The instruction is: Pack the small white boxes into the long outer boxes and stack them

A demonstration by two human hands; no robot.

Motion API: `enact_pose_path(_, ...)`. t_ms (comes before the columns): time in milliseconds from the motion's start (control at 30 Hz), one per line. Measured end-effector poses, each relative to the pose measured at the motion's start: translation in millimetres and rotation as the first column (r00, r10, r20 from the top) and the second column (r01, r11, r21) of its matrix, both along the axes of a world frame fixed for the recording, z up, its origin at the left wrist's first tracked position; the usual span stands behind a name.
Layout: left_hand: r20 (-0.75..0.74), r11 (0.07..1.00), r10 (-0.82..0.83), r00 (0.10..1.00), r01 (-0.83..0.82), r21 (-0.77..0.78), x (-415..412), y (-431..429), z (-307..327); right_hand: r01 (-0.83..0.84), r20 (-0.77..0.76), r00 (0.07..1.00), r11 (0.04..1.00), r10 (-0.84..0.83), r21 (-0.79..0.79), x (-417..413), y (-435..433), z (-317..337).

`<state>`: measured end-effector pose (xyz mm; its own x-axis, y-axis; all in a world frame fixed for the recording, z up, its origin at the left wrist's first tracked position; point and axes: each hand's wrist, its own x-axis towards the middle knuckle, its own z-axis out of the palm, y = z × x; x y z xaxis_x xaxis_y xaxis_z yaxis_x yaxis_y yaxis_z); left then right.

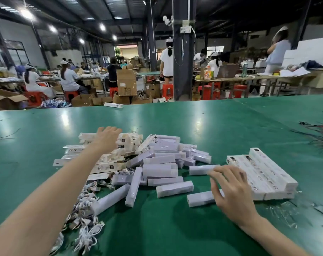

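Right hand (232, 187), fingers spread, touches small white boxes (201, 169) at eight and eleven o'clock; left hand (107, 138) lies flat atop outer boxes (128, 142).

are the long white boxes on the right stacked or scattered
Stacked: the long white printed boxes lie side by side, aligned, in layers.

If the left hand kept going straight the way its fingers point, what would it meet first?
Bare green table beyond the pile of flat outer boxes under the left hand; then the lone white box at the far edge looks roughly in line, depth unclear.
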<state>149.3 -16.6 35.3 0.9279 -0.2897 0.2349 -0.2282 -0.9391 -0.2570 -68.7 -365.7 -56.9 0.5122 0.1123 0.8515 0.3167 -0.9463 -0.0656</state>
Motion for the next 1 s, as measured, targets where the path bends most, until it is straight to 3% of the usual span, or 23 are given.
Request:
enact_pose_path(167, -0.132, 0.98, -0.008, 0.991, 0.034, 0.194, 34, -24, -3, -0.01, -0.065, 0.998, 0.996, 0.015, 0.086, 5, 0, -8)
enact_pose_path(333, -0.196, 0.987, -0.068, 0.978, 0.095, 0.129, 35, -23, 5, -0.03, -0.092, 0.995, 0.996, 0.037, 0.078, 5, 3, -10)
enact_pose_path(467, -0.162, 0.982, -0.11, 0.981, 0.132, 0.132, 23, -11, 5, -0.046, -0.117, 0.992, 0.997, 0.054, 0.063, 1, 4, -7)
enact_pose_path(600, -0.039, 0.966, -0.193, 0.98, 0.197, 0.17, 7, -4, 7, -0.052, -0.137, 0.989, 0.997, 0.06, 0.062, -1, 6, -6)
enact_pose_path(767, 0.149, 0.942, -0.334, 0.931, 0.325, 0.081, -27, -6, 31, -0.059, -0.154, 0.986, 0.997, 0.066, 0.051, -1, 5, -7)
enact_pose_path(867, 0.423, 0.815, -0.516, 0.745, 0.579, -0.026, -63, -23, 60, -0.066, -0.163, 0.984, 0.997, 0.073, 0.049, -1, 5, -6)
enact_pose_path(933, 0.621, 0.703, -0.493, 0.609, 0.7, -0.129, -96, -44, 68, -0.062, -0.176, 0.982, 0.998, 0.067, 0.032, -1, 6, -5)
enact_pose_path(1000, 0.744, 0.556, -0.4, 0.535, 0.787, -0.267, -133, -72, 55, -0.058, -0.202, 0.978, 0.998, 0.061, 0.021, -2, 7, -4)
